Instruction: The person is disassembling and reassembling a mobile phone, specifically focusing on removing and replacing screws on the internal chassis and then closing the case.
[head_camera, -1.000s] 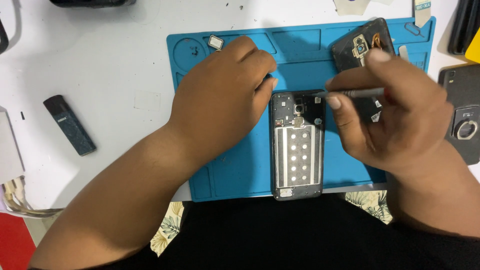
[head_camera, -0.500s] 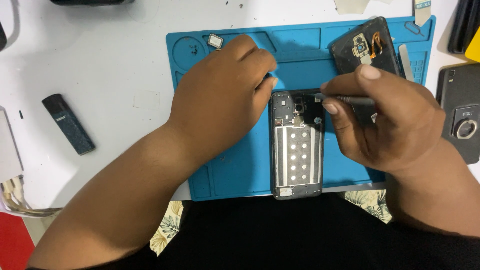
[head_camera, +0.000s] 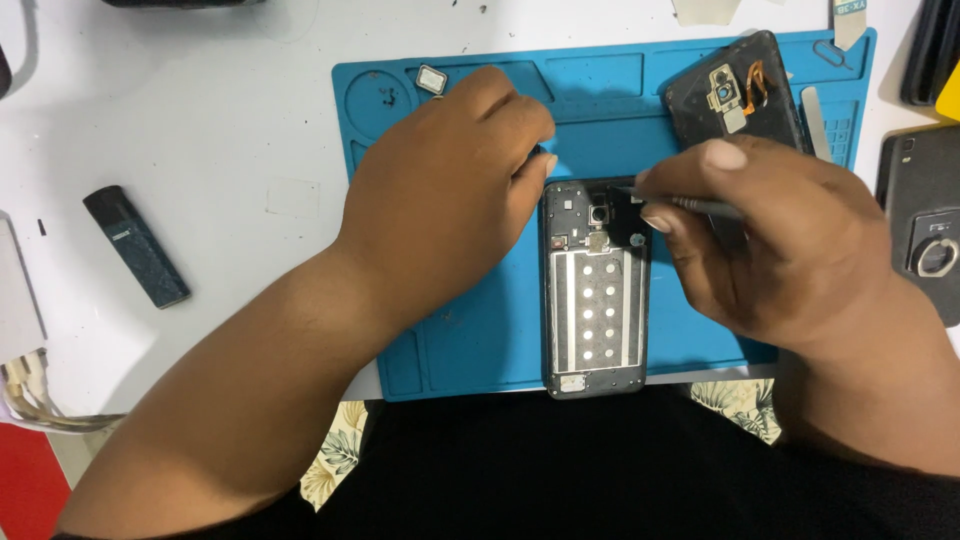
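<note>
- The opened phone lies flat on the blue mat, near its front edge, with the back cover off and the inner parts showing.
- The left hand rests on the mat and presses against the upper left edge of the phone; its fingers are curled together, steadying the frame and not closing around it.
- The right hand has its fingers clamped on a thin metal tool, whose tip stands at the upper right corner of the phone.
- I judge the phone light and stiff as a whole, but fragile inside: the small camera and the thin parts near the top could be damaged by hard pressure.
- The frame looks smooth, so it may slip on the mat; the safe places to take hold seem to be the long side edges, not the open middle.
- The removed back cover lies on the far right part of the mat, apart from the phone.
- A small dark stick-shaped device lies on the white worktop, well apart to the left.
</note>
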